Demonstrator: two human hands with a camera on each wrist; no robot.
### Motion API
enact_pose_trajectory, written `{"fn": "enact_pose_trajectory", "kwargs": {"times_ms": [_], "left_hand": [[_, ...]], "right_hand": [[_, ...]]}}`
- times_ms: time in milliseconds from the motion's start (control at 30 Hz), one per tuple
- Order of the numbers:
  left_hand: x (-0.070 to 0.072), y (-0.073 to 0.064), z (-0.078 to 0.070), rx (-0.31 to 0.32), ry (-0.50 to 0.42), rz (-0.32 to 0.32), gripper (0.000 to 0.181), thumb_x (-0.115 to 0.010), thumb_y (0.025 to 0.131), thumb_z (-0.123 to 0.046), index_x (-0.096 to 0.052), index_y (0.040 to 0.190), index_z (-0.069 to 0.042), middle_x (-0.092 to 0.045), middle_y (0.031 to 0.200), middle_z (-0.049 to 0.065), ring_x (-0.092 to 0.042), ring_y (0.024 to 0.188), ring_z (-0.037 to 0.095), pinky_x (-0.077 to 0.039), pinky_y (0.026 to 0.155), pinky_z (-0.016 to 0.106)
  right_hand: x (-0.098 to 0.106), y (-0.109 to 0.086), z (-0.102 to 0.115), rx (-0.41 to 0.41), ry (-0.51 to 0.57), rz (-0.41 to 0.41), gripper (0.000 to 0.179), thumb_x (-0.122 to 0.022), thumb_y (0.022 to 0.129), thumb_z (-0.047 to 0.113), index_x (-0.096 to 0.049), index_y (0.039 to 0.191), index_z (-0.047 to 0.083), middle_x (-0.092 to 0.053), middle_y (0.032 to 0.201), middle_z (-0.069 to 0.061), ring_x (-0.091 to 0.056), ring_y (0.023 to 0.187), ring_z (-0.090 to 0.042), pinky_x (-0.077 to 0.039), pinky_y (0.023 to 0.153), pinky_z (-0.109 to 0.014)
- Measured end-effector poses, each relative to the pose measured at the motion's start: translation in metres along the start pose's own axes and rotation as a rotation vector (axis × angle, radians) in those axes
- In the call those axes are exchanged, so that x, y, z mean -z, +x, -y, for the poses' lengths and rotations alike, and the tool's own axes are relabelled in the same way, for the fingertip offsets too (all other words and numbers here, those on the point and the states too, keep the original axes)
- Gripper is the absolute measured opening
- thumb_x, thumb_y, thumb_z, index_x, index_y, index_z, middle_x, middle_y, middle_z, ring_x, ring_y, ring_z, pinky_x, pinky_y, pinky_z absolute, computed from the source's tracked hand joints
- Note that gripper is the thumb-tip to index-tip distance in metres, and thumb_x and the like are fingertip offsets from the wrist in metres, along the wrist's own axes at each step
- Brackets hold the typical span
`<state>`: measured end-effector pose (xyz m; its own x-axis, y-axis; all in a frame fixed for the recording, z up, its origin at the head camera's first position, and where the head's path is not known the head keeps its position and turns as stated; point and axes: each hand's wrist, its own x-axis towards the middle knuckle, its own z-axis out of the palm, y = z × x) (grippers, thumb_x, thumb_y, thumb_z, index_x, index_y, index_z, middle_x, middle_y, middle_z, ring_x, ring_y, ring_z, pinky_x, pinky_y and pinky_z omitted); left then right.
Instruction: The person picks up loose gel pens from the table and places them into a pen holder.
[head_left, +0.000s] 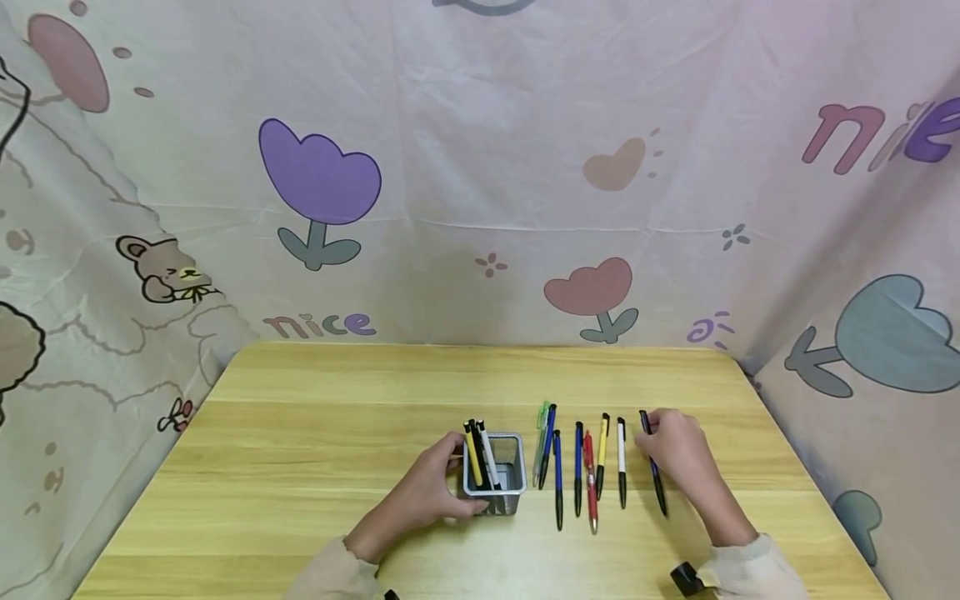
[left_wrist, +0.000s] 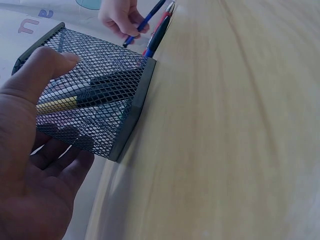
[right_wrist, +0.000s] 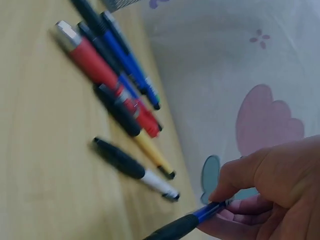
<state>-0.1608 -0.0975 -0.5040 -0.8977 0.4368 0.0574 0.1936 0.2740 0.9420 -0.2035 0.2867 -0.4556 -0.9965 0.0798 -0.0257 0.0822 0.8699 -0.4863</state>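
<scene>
A silver-rimmed wire mesh pen holder (head_left: 512, 503) stands on the table, and my left hand (head_left: 422, 490) grips it from the left, thumb across the near side and fingers behind. Inside lean a yellow pen (head_left: 474, 460), a white pen (head_left: 490, 460) and a black one between them. Over on the right, my right hand (head_left: 681, 448) pinches a blue pen (right_wrist: 204, 214) with a black grip between thumb and fingers near its upper end. Its black grip slants down toward the table in the head view.
Between the hands lies a loose row of pens: a white pen (head_left: 622, 467), a yellow pen (head_left: 602, 454), a red pen (head_left: 591, 483), several blue ones and a clear green pen (head_left: 540, 446). The wooden table (head_left: 300, 433) ends at a patterned cloth (head_left: 465, 167) behind.
</scene>
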Motion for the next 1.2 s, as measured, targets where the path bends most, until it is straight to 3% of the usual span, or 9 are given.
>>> {"fn": "enact_pose_trajectory", "kwargs": {"times_ms": [133, 267, 533, 867, 1067, 1200], "left_hand": [[0.000, 0.000, 0.000, -0.001, -0.002, 0.001, 0.082, -0.093, 0.069, -0.011, -0.049, 0.138, -0.002, -0.059, 0.139, 0.018, -0.063, 0.131, 0.040, -0.055, 0.111, 0.037], [0.000, 0.000, 0.001, -0.001, -0.002, 0.001, 0.082, -0.093, 0.070, -0.012, -0.049, 0.138, -0.002, -0.060, 0.139, 0.018, -0.063, 0.131, 0.040, -0.055, 0.111, 0.037], [-0.001, 0.000, 0.002, -0.003, -0.004, 0.009, 0.082, -0.093, 0.070, -0.012, -0.048, 0.139, -0.002, -0.059, 0.140, 0.019, -0.062, 0.131, 0.041, -0.056, 0.110, 0.036], [-0.001, 0.001, 0.004, -0.003, 0.009, 0.005, 0.082, -0.093, 0.070, -0.014, -0.049, 0.138, -0.003, -0.059, 0.139, 0.018, -0.062, 0.131, 0.041, -0.055, 0.111, 0.038], [0.000, 0.001, 0.004, -0.005, 0.010, 0.006, 0.082, -0.093, 0.070, -0.014, -0.049, 0.138, -0.002, -0.059, 0.139, 0.019, -0.062, 0.131, 0.041, -0.055, 0.111, 0.038], [0.000, 0.001, 0.003, -0.007, 0.011, 0.003, 0.083, -0.093, 0.070, -0.013, -0.049, 0.139, -0.002, -0.059, 0.140, 0.019, -0.062, 0.131, 0.041, -0.055, 0.111, 0.038]], "right_hand": [[0.007, -0.003, 0.009, 0.044, 0.015, -0.015, 0.030, -0.067, 0.088, 0.010, -0.071, 0.110, -0.011, -0.074, 0.090, -0.016, -0.063, 0.071, -0.019, -0.053, 0.058, -0.028], [0.013, -0.008, 0.022, 0.061, 0.033, -0.019, 0.032, -0.065, 0.091, 0.011, -0.071, 0.114, -0.011, -0.076, 0.098, -0.020, -0.070, 0.080, -0.022, -0.060, 0.063, -0.032], [0.023, -0.020, 0.048, 0.107, 0.088, -0.040, 0.034, -0.067, 0.095, 0.016, -0.071, 0.117, -0.010, -0.078, 0.099, -0.020, -0.075, 0.082, -0.024, -0.065, 0.068, -0.036], [0.031, -0.033, 0.079, 0.174, 0.203, -0.088, 0.026, -0.070, 0.095, 0.015, -0.073, 0.113, -0.004, -0.077, 0.093, -0.011, -0.072, 0.079, -0.015, -0.057, 0.062, -0.019], [0.031, -0.040, 0.095, 0.240, 0.256, -0.150, 0.020, -0.074, 0.094, 0.012, -0.075, 0.109, 0.000, -0.076, 0.090, -0.007, -0.072, 0.082, -0.017, -0.056, 0.063, -0.017], [0.031, -0.044, 0.106, 0.245, 0.330, -0.136, 0.021, -0.072, 0.097, 0.012, -0.073, 0.113, -0.001, -0.075, 0.095, -0.010, -0.074, 0.084, -0.019, -0.062, 0.068, -0.018]]}}
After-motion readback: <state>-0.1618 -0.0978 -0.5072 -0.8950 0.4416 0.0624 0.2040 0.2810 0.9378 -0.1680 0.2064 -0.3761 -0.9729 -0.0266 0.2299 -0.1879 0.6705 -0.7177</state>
